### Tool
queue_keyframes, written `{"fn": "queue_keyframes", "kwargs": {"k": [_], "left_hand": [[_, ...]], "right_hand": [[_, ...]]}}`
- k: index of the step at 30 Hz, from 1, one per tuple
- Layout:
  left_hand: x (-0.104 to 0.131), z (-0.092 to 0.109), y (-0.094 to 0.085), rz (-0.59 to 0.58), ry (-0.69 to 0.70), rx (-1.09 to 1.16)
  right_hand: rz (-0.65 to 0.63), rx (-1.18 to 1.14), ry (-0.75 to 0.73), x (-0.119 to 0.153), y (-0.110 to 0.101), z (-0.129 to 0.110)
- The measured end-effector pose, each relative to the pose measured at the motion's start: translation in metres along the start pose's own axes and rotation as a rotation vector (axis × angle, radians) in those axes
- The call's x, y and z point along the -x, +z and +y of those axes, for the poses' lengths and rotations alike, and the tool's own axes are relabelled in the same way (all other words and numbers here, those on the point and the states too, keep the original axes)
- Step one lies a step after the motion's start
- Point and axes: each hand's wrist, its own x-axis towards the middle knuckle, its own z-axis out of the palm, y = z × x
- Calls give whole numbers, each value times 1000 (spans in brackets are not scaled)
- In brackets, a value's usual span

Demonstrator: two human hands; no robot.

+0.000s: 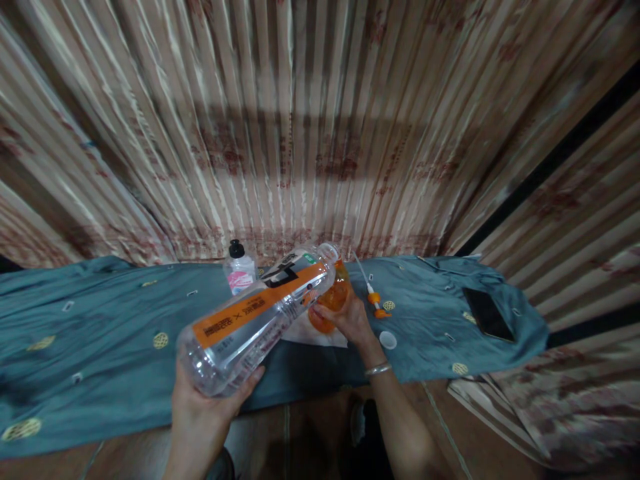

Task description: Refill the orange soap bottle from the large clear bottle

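My left hand (207, 413) is closed around the base of a large clear plastic bottle (250, 320) with an orange label. The bottle is tilted, its open mouth up and to the right, at the top of an orange see-through bottle (333, 300). My right hand (353, 320) grips that orange bottle from the right, with a bracelet on the wrist. Whether liquid runs between the two cannot be made out. To the right lie an orange and white pump top (376, 303) with a thin tube and a white round cap (388, 340). A white sheet (310, 333) lies beneath the orange bottle.
A clear bottle with a black cap (240, 270) and pink label stands behind the large bottle. A black phone (487, 313) lies at the right end of the teal cloth (125, 333). A striped curtain (300, 133) hangs behind; the tiled floor shows in front.
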Motion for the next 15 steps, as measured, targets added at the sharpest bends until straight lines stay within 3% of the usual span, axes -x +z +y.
{"fn": "queue_keyframes", "kwargs": {"k": [15], "left_hand": [[-1,3,-1,-37,-5,-11]], "right_hand": [[14,0,-10,0,1,1]]}}
